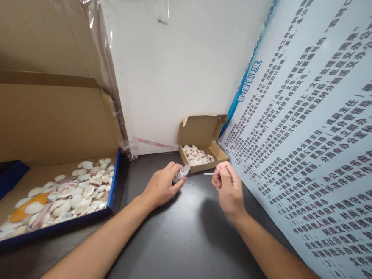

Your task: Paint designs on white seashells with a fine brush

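Note:
My left hand [163, 184] is wrapped round a small clear bottle [182, 172], just above the dark table and left of the small cardboard box. The fingers of my right hand [228, 187] pinch a thin pale stick [209, 173] that points left toward the bottle, without touching it. Behind both hands stands the small cardboard box [201, 131] with its lid up. White and brownish shells [197, 155] fill its left part.
A larger open box with blue sides [114, 182] holds many shells [81, 191] and an orange piece [27, 210] at the left. A white panel [181, 72] rises behind the dark table [168, 251]. A printed board [300, 140] leans along the right.

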Demonstrator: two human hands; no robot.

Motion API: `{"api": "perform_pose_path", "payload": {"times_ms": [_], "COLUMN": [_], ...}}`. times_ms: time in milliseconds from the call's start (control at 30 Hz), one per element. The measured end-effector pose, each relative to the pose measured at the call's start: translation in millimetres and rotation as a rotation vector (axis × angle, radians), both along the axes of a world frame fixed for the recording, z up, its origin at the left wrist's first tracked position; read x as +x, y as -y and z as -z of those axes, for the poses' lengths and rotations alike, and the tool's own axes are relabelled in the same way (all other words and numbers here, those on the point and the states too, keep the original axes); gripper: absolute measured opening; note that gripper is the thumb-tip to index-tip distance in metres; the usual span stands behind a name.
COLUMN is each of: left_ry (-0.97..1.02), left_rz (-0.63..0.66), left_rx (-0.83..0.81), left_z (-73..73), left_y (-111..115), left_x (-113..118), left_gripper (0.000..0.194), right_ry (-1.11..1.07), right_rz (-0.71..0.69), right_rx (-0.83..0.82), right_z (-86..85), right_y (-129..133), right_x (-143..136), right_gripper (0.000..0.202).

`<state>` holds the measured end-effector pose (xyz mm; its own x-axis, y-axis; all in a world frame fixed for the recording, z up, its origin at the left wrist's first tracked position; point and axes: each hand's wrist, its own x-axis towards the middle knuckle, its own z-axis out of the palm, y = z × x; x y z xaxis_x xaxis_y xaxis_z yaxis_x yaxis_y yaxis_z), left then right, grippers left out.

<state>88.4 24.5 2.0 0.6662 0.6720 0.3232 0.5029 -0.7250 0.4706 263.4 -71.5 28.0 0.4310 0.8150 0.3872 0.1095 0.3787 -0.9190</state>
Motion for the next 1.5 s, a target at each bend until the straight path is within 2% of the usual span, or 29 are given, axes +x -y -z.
{"api": "perform_pose_path", "payload": {"times_ms": [200, 400, 767, 933, 1067, 1133, 1167, 1200, 1267, 1367, 1500], "left_ry": [0.133, -0.004, -0.051, -0.004, 0.013, 0.008, -0.005, -0.059, -0.099, -0.158, -0.279], "left_rz": [-0.226, -0.385, -0.488, -0.543, -0.583, -0.548, -0.482, -0.327, -0.190, -0.102, -0.048], "left_rx": [-0.079, -0.033, -0.012, -0.004, 0.043, 0.069, 0.087, 0.104, 0.120, 0.137, 0.098], "left_z": [9.2, 9.6, 8.6, 10.1, 4.1, -6.1, -12.9, -20.4, -35.6, -52.5, -59.0], "left_y": [-21.5, -29.0, -40.4, -31.5, -3.5, 14.7, 22.7, 29.0, 34.1, 21.7, -10.6], "left_x": [-6.7, -8.6, -17.3, -18.4, -21.1, -16.7, -11.5, -4.3, 15.4, 49.5, 80.1], "left_gripper": [0.023, 0.019, 0.015, 0.030, 0.028, 0.018, 0.013, 0.010, 0.013, 0.023, 0.030], "right_ry": [-0.038, 0.139, 0.274, 0.297, 0.286, 0.246, 0.223, 0.202, 0.174, 0.157, 0.187], "right_rz": [-0.064, -0.051, -0.077, -0.061, -0.041, -0.004, 0.026, 0.062, 0.137, 0.196, 0.198], "right_rx": [-0.010, -0.082, -0.157, -0.144, -0.100, -0.039, 0.000, 0.039, 0.103, 0.140, 0.145], "right_z": [1.7, 7.4, 19.1, 25.2, 23.2, 19.5, 17.5, 15.8, 13.5, 13.8, 16.7], "right_y": [-0.4, -0.7, -9.7, -13.5, -14.0, -13.8, -13.9, -14.2, -15.8, -19.5, -23.4], "right_x": [-2.2, -1.8, -0.5, 2.2, 2.9, 4.8, 6.5, 8.6, 13.8, 20.9, 24.8], "right_gripper": [0.027, 0.020, 0.013, 0.015, 0.015, 0.016, 0.016, 0.017, 0.018, 0.019, 0.018]}}
